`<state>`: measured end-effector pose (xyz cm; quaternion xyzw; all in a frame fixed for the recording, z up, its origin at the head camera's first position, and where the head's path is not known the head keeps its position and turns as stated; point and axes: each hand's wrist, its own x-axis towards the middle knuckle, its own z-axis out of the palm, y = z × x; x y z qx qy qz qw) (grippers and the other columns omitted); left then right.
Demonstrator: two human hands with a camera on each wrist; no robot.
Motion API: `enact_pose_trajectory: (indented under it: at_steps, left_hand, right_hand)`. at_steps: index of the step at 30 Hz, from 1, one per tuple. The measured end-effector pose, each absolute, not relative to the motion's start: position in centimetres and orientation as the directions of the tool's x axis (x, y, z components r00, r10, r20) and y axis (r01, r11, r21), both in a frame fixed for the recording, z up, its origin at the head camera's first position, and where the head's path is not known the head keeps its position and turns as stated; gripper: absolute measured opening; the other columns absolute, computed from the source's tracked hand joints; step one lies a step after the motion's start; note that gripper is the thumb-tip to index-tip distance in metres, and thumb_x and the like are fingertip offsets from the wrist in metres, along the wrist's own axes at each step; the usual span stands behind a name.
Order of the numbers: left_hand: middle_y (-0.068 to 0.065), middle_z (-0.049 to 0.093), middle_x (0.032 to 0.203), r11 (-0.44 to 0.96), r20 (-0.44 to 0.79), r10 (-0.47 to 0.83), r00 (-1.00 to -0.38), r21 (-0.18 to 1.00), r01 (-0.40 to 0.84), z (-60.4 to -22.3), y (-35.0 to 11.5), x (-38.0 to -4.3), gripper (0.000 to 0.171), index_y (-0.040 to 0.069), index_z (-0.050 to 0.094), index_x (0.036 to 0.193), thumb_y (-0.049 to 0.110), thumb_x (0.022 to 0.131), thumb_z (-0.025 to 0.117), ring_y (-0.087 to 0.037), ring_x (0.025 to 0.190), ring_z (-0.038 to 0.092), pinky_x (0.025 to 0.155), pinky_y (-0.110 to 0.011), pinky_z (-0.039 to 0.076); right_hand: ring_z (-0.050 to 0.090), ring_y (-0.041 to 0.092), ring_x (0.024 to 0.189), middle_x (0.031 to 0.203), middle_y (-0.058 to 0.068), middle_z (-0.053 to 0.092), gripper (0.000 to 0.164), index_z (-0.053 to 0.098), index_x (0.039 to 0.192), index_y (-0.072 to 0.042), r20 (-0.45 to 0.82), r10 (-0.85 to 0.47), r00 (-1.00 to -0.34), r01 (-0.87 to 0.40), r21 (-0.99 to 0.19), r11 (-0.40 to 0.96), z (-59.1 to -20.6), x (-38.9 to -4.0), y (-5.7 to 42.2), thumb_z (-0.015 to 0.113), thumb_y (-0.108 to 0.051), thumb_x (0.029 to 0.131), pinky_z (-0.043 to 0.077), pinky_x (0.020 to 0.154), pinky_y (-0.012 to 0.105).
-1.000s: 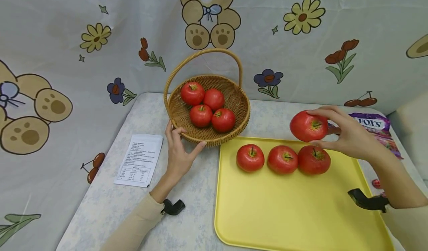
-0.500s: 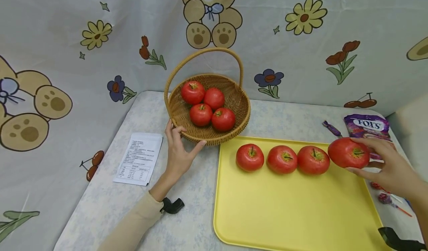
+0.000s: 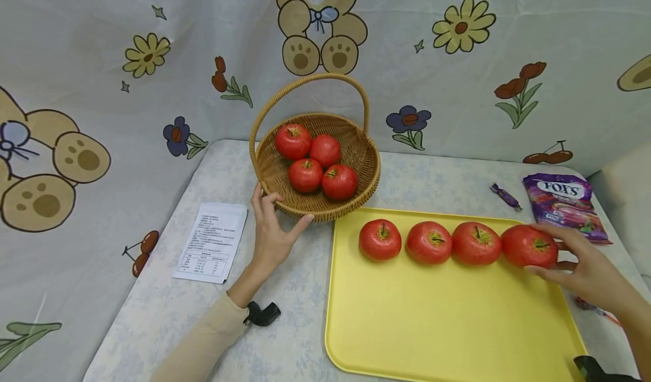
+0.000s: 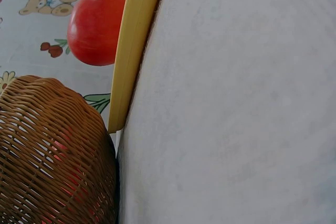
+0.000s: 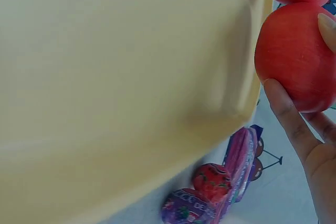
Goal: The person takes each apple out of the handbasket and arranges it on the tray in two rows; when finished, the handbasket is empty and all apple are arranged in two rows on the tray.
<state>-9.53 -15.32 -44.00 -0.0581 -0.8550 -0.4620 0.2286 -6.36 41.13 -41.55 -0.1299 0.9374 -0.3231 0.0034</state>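
My left hand [image 3: 273, 241] holds the near left rim of a wicker basket [image 3: 369, 173], fingertips at the rim and thumb along its outer side. Several red apples [image 3: 341, 182] lie in the basket. At the far right corner of a yellow tray [image 3: 432, 320], my right hand [image 3: 585, 263] grips a red apple [image 3: 528, 245] between thumb and fingers. This apple is the right end of a row along the tray's far edge, touching its neighbour [image 3: 476, 243]. In the right wrist view, the thumb and fingers press on the gripped apple [image 5: 294, 56].
A white printed packet [image 3: 211, 242] lies left of the basket. Behind the tray's right corner are a purple FOX'S candy bag [image 3: 564, 201] and a wrapped candy [image 3: 506, 196]. Lollipops [image 5: 189, 206] lie beside the tray's right side. A patterned cloth hangs behind the table.
My right hand has carried the apple rightward and down, from above the row to its right end on the tray. My left hand and the basket have stayed in place.
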Motion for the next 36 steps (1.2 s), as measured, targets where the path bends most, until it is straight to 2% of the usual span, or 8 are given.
enact_pose_trajectory:
  at_steps: [7,11,14,17,19,22,33,36]
  left_hand:
    - [-0.016,0.003,0.160,0.571,0.447,-0.109,-0.888,0.759,0.312,-43.9,-15.3,-9.5,0.066,0.008,0.036,0.116,0.045,0.080,0.078,-0.037,0.148,0.012,0.109,-0.062,0.030]
    - [-0.015,0.002,0.161,0.568,0.448,-0.111,-0.887,0.761,0.314,-43.8,-15.3,-9.5,0.066,0.009,0.037,0.117,0.045,0.080,0.078,-0.037,0.148,0.013,0.107,-0.061,0.032]
    - [-0.014,0.002,0.161,0.569,0.452,-0.112,-0.885,0.759,0.315,-43.8,-15.3,-9.5,0.067,0.009,0.036,0.117,0.045,0.080,0.078,-0.036,0.148,0.013,0.107,-0.060,0.033]
    - [-0.014,0.002,0.161,0.573,0.454,-0.112,-0.884,0.757,0.316,-43.8,-15.4,-9.5,0.067,0.008,0.037,0.117,0.045,0.080,0.078,-0.035,0.148,0.013,0.108,-0.059,0.032]
    - [-0.014,0.002,0.161,0.573,0.453,-0.111,-0.884,0.757,0.315,-43.9,-15.3,-9.5,0.067,0.007,0.037,0.117,0.045,0.080,0.079,-0.036,0.148,0.013,0.109,-0.060,0.031]
    - [-0.013,0.002,0.161,0.567,0.444,-0.111,-0.889,0.763,0.311,-43.9,-15.3,-9.5,0.067,0.007,0.037,0.117,0.044,0.081,0.078,-0.036,0.148,0.012,0.109,-0.060,0.031]
    - [-0.013,0.002,0.161,0.567,0.434,-0.114,-0.894,0.767,0.300,-43.9,-15.2,-9.5,0.066,0.008,0.036,0.116,0.046,0.081,0.078,-0.037,0.148,0.012,0.109,-0.061,0.030]
    - [-0.012,0.001,0.162,0.564,0.430,-0.119,-0.895,0.771,0.296,-44.0,-15.3,-9.5,0.066,0.009,0.036,0.116,0.046,0.081,0.078,-0.037,0.148,0.012,0.108,-0.061,0.031]
  right_hand:
    - [0.035,-0.019,0.095,0.121,-0.035,0.028,0.085,0.040,0.145,-0.006,0.027,-0.232,-0.972,-0.203,-0.586,0.784,-42.3,-6.8,41.2,0.086,-0.011,0.073,0.049,0.061,0.011]
    - [0.035,-0.019,0.095,0.130,-0.009,0.041,0.083,0.041,0.144,-0.006,0.010,-0.241,-0.971,-0.202,-0.576,0.792,-42.0,-6.9,41.0,0.086,-0.013,0.075,0.049,0.061,0.012]
    - [0.048,0.004,0.101,0.133,0.022,0.040,0.083,0.039,0.145,-0.006,-0.025,-0.250,-0.968,-0.194,-0.555,0.809,-41.6,-7.2,40.6,0.085,-0.016,0.077,0.049,0.061,0.013]
    - [0.048,0.034,0.103,0.134,0.033,0.036,0.085,0.036,0.148,-0.005,-0.075,-0.257,-0.963,-0.177,-0.542,0.822,-41.4,-7.4,40.3,0.084,-0.018,0.078,0.050,0.061,0.014]
    - [0.045,0.047,0.102,0.134,0.035,0.033,0.086,0.034,0.148,-0.005,-0.100,-0.261,-0.960,-0.168,-0.538,0.826,-41.3,-7.5,40.2,0.083,-0.018,0.079,0.051,0.061,0.015]
    - [0.045,0.052,0.104,0.133,0.036,0.032,0.087,0.033,0.148,-0.003,-0.119,-0.270,-0.955,-0.167,-0.535,0.828,-41.3,-7.5,40.2,0.083,-0.017,0.078,0.051,0.062,0.015]
    - [0.042,0.045,0.103,0.134,0.033,0.033,0.091,0.027,0.153,-0.007,-0.103,-0.302,-0.948,-0.211,-0.506,0.836,-41.1,-7.2,40.1,0.082,-0.017,0.080,0.048,0.062,0.014]
    - [0.041,0.047,0.105,0.136,0.034,0.033,0.098,0.019,0.156,-0.011,-0.094,-0.306,-0.947,-0.221,-0.496,0.839,-40.9,-7.3,39.9,0.082,-0.018,0.080,0.052,0.062,0.020]
